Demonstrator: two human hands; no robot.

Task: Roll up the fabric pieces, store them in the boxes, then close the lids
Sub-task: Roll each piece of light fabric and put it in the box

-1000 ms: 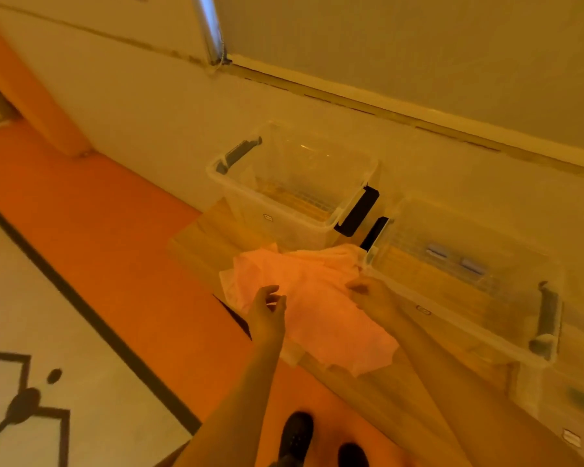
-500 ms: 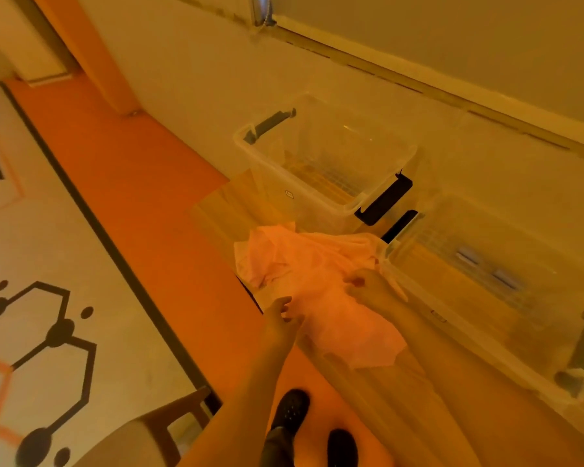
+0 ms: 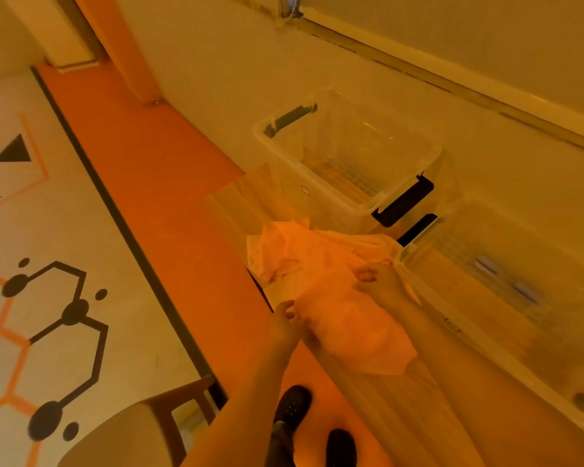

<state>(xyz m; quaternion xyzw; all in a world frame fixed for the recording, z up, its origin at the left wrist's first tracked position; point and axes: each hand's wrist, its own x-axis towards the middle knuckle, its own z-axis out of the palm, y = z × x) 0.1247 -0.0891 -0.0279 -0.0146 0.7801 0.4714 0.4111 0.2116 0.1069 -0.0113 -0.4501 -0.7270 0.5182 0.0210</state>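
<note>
While hands (image 3: 285, 323) grip, fabric (image 3: 338, 298) lies diagonal, near-right to far-left

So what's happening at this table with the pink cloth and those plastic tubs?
A person stands at a wooden table working a heap of pink fabric. The left hand takes the near edge of the cloth while the right hand rests on its far side; how firm either grip is can't be told. The fabric is still loose and crumpled, not rolled. Two clear boxes, the left box and the right box, stand open behind it, with no fabric in them.
</note>
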